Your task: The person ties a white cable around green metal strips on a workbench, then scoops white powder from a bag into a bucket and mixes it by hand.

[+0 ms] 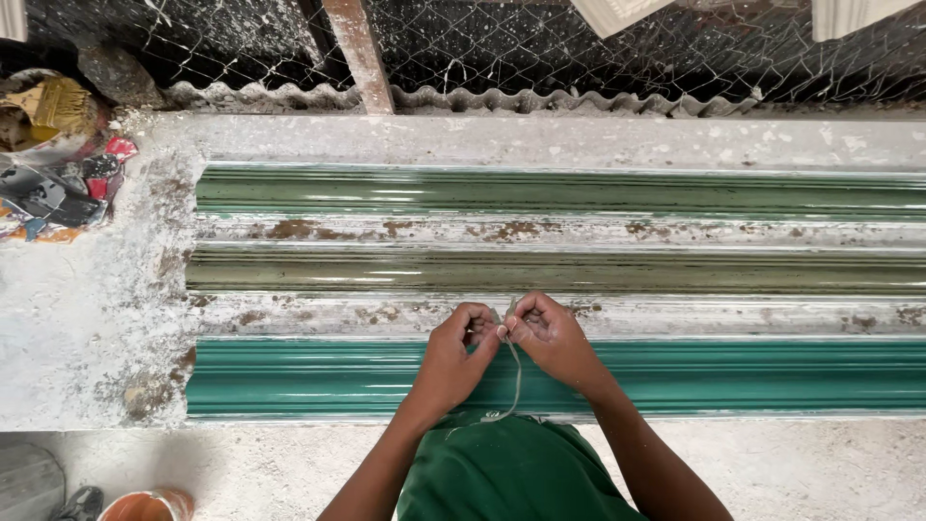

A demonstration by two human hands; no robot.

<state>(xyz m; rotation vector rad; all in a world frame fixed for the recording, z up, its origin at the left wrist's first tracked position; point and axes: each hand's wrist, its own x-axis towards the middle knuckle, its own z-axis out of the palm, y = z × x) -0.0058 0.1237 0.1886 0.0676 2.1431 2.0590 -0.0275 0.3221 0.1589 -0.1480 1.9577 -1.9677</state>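
Note:
My left hand [455, 349] and my right hand [546, 333] meet close together above the nearest green mould [733, 371]. Both pinch a thin pale string [514, 381] between their fingertips; its loose end hangs down toward my green shirt. Three long glossy moulds lie side by side across a plaster-stained bench: a teal one nearest me, an olive one [675, 272] in the middle, a darker green one [579, 191] farthest away. White crusted ridges separate them.
A plaster-caked bench top [87, 318] spreads to the left. A brush in a dirty container [48, 111] and crumpled wrappers [58, 188] sit at the far left. Wire mesh and corrugated sheet [540, 96] run behind. An orange bucket rim [145, 505] shows below.

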